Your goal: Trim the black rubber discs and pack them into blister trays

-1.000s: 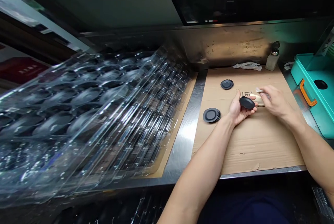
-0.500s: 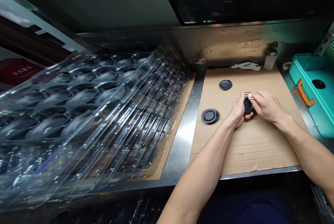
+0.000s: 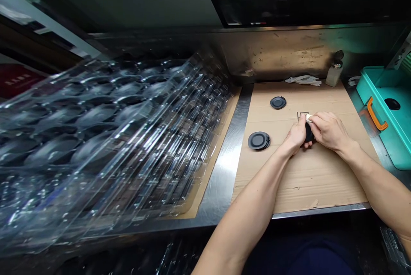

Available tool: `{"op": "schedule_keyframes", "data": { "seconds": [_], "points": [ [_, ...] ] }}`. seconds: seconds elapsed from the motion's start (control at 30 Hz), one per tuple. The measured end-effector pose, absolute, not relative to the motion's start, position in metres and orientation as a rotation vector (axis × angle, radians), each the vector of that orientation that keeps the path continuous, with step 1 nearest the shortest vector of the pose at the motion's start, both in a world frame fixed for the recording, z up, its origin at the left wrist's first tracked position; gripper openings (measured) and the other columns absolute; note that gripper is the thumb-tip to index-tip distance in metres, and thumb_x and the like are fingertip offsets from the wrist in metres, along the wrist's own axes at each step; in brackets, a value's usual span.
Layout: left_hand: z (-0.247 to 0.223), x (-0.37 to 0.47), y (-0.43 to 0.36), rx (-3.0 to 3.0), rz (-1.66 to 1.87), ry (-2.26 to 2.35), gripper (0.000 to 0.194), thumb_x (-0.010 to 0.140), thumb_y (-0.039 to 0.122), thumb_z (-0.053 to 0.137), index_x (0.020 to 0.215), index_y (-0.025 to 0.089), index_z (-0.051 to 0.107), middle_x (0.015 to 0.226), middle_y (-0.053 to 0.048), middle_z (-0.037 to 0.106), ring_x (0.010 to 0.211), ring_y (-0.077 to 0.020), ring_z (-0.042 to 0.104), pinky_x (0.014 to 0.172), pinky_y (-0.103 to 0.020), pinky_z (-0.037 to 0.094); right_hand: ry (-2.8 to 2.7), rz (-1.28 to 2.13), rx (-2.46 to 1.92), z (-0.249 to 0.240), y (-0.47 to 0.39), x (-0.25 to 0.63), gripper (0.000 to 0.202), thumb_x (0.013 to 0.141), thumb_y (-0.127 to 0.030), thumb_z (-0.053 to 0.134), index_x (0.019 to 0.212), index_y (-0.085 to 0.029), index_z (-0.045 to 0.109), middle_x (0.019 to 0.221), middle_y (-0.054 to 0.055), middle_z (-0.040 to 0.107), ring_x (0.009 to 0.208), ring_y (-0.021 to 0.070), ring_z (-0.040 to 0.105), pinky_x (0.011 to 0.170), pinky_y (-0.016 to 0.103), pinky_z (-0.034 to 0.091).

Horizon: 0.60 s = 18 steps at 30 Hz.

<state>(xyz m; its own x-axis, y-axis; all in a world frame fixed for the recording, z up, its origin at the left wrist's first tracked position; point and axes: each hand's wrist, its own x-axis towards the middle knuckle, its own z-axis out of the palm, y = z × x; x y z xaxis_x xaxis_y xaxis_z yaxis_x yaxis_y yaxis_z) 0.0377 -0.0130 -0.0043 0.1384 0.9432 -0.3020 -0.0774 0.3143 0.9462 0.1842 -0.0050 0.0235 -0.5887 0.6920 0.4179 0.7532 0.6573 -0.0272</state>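
My left hand holds a black round plastic part above the cardboard sheet, its thumb on the upper edge. In my right hand a small white wad, perhaps cloth or tissue, is pinched against that part's top. A thin dark frame-like piece sticks out beyond the left thumb. Left of my hands lie a small stack of black round parts and another black round part. The fingers hide much of the held part.
Stacked clear plastic trays with round pockets fill the left side. At the back stand a glass bottle and a white glove or cloth. A teal bin with an orange handle holds a black part.
My left thumb has moved right and up toward the white wad, and the held black part has turned so less of its face shows. The other parts lie as before.
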Motion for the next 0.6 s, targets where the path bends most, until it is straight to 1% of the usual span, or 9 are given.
{"op": "schedule_keyframes", "data": {
  "seconds": [0.17,0.27,0.43,0.6],
  "points": [
    [0.0,0.037,-0.015,1.019,0.906,1.202,0.075,0.099,0.074,0.028,0.067,0.015,0.061,0.049,-0.007,0.061,0.032,-0.0119,0.051,0.033,-0.02,0.034,-2.466,-0.198,-1.248,0.02,-0.002,0.188,0.019,0.098,-0.026,0.052,0.093,-0.018,0.068,0.091,0.008,0.069,0.08,0.0224,0.059,0.074,0.035,0.036],
    [0.001,0.036,-0.015,1.015,0.898,1.172,0.073,0.101,0.071,0.03,0.071,0.014,0.064,0.054,-0.008,0.064,0.032,-0.0106,0.05,0.032,-0.02,0.033,-2.477,-0.166,-1.236,0.018,0.001,0.191,0.019,0.098,-0.027,0.052,0.092,-0.019,0.069,0.09,0.008,0.069,0.078,0.0224,0.059,0.071,0.035,0.037],
    [-0.002,0.036,-0.013,0.98,0.882,1.137,0.068,0.102,0.067,0.033,0.079,0.014,0.068,0.051,-0.007,0.063,0.032,-0.0117,0.051,0.032,-0.02,0.031,-2.467,-0.113,-1.105,0.017,0.004,0.191,0.022,0.099,-0.025,0.048,0.093,-0.019,0.069,0.093,0.01,0.07,0.083,0.0235,0.059,0.079,0.035,0.042],
    [-0.008,0.035,-0.01,0.865,0.887,1.123,0.063,0.101,0.067,0.039,0.082,0.015,0.069,0.05,-0.005,0.063,0.034,-0.011,0.051,0.034,-0.019,0.031,-2.457,-0.171,-1.112,0.011,0.004,0.19,0.019,0.098,-0.023,0.05,0.095,-0.017,0.068,0.093,0.011,0.07,0.086,0.0246,0.06,0.081,0.036,0.041]
  ]
}}
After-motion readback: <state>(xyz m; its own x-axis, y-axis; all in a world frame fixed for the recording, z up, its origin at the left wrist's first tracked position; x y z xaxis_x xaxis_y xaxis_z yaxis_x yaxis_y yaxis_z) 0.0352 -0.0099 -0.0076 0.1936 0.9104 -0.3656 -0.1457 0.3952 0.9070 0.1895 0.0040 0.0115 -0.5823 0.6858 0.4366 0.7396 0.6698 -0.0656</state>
